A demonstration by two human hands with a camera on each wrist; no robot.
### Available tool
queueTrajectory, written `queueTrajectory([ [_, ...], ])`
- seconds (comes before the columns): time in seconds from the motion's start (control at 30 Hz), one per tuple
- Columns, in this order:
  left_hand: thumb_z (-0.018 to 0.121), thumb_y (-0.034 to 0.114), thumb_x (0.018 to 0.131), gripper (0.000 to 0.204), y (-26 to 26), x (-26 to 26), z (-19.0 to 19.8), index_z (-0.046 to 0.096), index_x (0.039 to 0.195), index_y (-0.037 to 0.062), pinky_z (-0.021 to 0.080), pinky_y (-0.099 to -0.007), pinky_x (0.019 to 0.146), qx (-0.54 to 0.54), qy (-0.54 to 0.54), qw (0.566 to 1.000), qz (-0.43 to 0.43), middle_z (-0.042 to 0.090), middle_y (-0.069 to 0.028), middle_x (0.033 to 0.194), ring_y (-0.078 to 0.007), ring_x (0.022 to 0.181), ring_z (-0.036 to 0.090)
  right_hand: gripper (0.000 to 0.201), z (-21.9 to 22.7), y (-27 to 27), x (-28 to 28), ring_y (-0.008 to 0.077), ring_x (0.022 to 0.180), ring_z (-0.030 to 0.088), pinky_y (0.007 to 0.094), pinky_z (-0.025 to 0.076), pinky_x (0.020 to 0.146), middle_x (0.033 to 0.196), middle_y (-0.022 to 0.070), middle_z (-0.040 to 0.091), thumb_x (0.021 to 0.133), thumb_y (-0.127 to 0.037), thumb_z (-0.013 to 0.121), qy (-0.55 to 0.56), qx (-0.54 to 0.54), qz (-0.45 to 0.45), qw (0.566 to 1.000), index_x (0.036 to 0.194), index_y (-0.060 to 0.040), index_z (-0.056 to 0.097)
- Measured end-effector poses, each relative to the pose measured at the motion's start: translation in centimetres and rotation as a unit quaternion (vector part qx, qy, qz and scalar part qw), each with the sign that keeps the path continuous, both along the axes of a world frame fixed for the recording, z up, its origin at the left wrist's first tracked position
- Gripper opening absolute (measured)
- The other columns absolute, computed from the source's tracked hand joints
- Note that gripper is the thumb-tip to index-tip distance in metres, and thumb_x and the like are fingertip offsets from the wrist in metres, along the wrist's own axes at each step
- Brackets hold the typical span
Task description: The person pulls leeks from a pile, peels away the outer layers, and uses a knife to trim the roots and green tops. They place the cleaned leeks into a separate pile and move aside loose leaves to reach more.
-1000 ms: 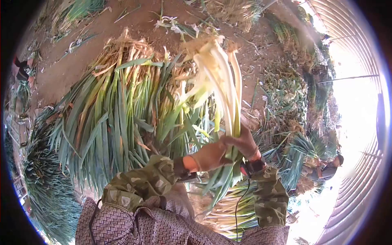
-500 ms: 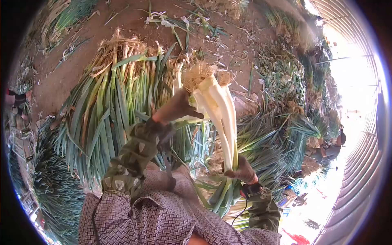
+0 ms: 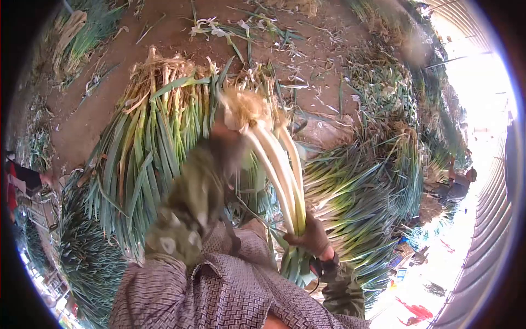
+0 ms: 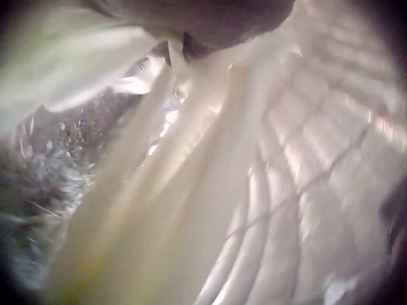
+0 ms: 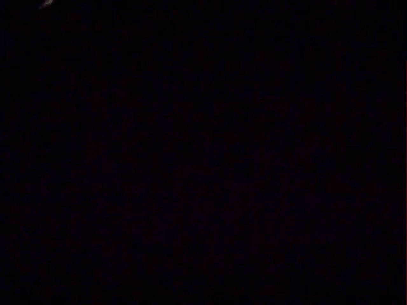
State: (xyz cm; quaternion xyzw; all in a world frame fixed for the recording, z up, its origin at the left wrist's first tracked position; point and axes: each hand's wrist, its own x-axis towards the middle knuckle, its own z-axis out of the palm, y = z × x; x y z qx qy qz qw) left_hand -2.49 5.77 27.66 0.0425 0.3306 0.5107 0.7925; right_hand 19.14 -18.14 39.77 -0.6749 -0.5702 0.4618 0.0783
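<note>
In the head view my right hand grips several long green onions low on their pale stalks, the root ends pointing up and away. My left hand is a blur beside the upper stalks, just under the roots; how its fingers lie cannot be told. The left wrist view has pale stalks crossing close to the lens, with part of the left hand blurred at the top edge. The right wrist view is almost wholly black.
A large heap of onions lies left of the hands, and another pile spreads to the right. Loose leaves and scraps litter the brown soil. Another person is at the far right, beneath a ribbed roof.
My left hand has left the lower stalks beside the right hand and moved up to the root end. The held onions have shifted left and tilt more, still in my right hand.
</note>
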Motion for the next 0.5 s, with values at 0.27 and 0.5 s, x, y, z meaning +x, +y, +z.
queueTrajectory([
  [0.27, 0.072, 0.027, 0.085, 0.057, 6.8, -3.6, 5.4, 0.052, 0.131, -0.0004, 0.045, -0.0366, 0.095, 0.360, 0.425, 0.784, -0.275, 0.061, -0.0097, 0.117, -0.0227, 0.110, 0.058, 0.072, -3.5, -11.4, 6.0, 0.0357, 0.077, 0.070, 0.0447, 0.057, 0.069, 0.090, 0.0223, 0.070, 0.069, -0.036, 0.083, -0.168, 0.016, -0.201, 0.965, 0.121, 0.0036, 0.053],
  [0.5, 0.073, 0.036, 0.081, 0.068, 3.0, 1.3, 5.3, 0.050, 0.134, -0.0007, 0.039, -0.0391, 0.102, 0.631, 0.485, 0.343, -0.499, 0.058, -0.0124, 0.124, -0.0252, 0.117, 0.053, 0.072, -7.6, -9.2, 7.4, 0.0429, 0.075, 0.067, 0.0503, 0.054, 0.071, 0.080, 0.0225, 0.068, 0.066, -0.046, 0.083, -0.220, 0.033, -0.218, 0.950, 0.112, 0.0015, 0.054],
])
